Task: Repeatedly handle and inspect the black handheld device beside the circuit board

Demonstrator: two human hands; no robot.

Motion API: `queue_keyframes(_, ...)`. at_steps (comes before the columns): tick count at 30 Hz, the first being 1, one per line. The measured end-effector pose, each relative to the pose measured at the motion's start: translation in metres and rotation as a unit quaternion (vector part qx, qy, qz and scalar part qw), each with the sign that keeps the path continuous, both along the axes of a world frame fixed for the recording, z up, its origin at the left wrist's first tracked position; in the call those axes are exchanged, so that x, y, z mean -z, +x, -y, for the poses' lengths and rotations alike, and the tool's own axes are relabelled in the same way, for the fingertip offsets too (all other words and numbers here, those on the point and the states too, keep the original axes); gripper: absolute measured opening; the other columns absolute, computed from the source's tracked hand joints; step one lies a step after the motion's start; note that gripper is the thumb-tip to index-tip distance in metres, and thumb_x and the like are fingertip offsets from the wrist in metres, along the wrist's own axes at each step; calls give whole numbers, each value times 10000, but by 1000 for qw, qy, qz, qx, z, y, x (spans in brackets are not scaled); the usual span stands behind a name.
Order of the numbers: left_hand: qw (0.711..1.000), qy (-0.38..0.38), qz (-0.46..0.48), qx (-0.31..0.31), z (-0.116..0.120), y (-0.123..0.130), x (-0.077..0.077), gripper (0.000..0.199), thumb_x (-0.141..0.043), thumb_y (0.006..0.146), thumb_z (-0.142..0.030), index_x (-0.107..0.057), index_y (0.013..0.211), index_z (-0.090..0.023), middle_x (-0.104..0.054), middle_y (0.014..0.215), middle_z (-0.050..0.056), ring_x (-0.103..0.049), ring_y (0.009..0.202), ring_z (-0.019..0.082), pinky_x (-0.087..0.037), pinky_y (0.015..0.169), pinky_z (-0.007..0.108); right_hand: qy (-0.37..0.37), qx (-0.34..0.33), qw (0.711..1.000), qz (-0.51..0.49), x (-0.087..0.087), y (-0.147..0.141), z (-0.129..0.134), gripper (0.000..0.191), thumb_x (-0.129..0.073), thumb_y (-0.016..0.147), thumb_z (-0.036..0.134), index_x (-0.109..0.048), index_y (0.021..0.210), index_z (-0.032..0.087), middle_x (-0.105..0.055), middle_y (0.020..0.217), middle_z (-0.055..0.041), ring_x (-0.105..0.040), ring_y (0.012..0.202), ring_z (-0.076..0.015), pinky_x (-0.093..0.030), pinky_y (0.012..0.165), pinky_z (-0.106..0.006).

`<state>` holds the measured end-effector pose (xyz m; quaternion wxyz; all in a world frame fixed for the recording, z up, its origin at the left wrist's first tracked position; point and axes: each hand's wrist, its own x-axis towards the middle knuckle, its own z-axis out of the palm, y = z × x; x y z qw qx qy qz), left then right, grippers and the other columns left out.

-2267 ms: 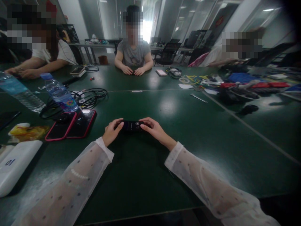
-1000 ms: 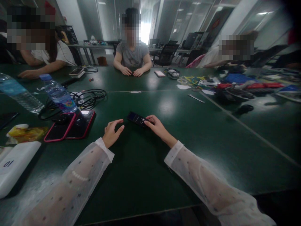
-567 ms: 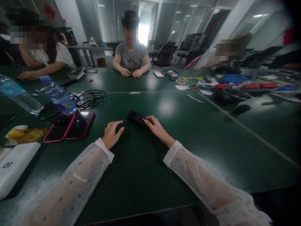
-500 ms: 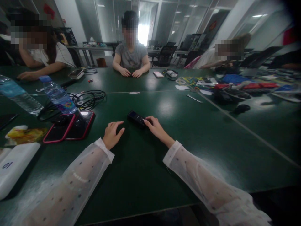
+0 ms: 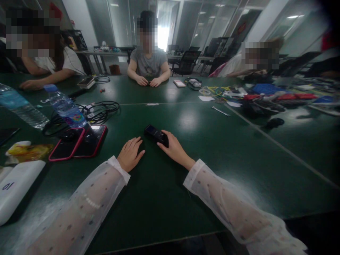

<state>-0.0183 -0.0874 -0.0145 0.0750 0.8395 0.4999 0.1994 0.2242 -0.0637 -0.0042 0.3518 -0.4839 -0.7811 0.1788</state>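
A small black handheld device with a screen and buttons (image 5: 153,133) lies on the green table, turned at a slant. My right hand (image 5: 175,148) grips its near right end, the thumb on the near side and the fingers along the far side. That end is partly hidden by the hand. To the left of the device, apart from it, my left hand (image 5: 130,154) rests palm down on the tabletop with its fingers stretched out and nothing in them.
At left stand two water bottles (image 5: 66,108) by coiled black cables (image 5: 106,109), two red-edged phones (image 5: 91,143) and a white power bank (image 5: 18,189). A wrench (image 5: 221,111) and a heap of cables and tools (image 5: 276,97) lie right. Several people (image 5: 149,63) sit across.
My right thumb has moved from the device's top to its near side, with the fingers now around the far edge. My left hand has shifted slightly right and flattened.
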Motion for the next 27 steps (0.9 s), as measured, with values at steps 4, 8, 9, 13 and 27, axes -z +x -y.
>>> queue_keyframes(4, 1000, 0, 7, 15, -2, -1, 2, 492, -389, 958, -431, -437, 1361, -154, -429, 1456, 138, -351, 1371, 276, -258, 1138, 474, 5, 0, 1000, -13, -3, -1, 2, 535, -590, 865, 374, -411, 1347, 227, -547, 1277, -128, -539, 1171, -295, -421, 1009, -505)
queue_keyframes(8, 999, -9, 18, 25, -3, -4, 4, 515, -387, 957, -450, -433, 1364, -138, -420, 1460, 154, -342, 1377, 283, -252, 1143, 484, 34, 19, 998, -55, -13, -2, 9, 521, -565, 881, 386, -398, 1354, 244, -532, 1299, -122, -520, 1200, -289, -404, 1038, -491)
queue_keyframes(9, 999, -9, 20, 26, -3, -4, 4, 519, -386, 958, -453, -431, 1367, -136, -416, 1463, 156, -339, 1380, 285, -248, 1144, 488, 47, 32, 996, -70, -15, -2, 9, 525, -560, 884, 394, -390, 1359, 247, -522, 1312, -123, -513, 1210, -288, -399, 1045, -486)
queue_keyframes(13, 1000, -12, 8, 26, -3, -4, 2, 527, -372, 965, -452, -419, 1377, -126, -408, 1470, 158, -336, 1383, 283, -241, 1147, 490, 96, 103, 982, -127, -23, 9, 7, 552, -549, 886, 423, -358, 1376, 257, -468, 1373, -122, -464, 1257, -295, -361, 1073, -496)
queue_keyframes(27, 999, -9, -37, 16, -2, -2, -3, 545, -351, 973, -451, -421, 1378, -92, -420, 1463, 166, -360, 1369, 289, -240, 1150, 491, 58, 237, 959, -143, 13, 54, -34, 540, -584, 843, 434, -449, 1280, 147, -604, 1186, -180, -599, 1050, -291, -463, 923, -478)
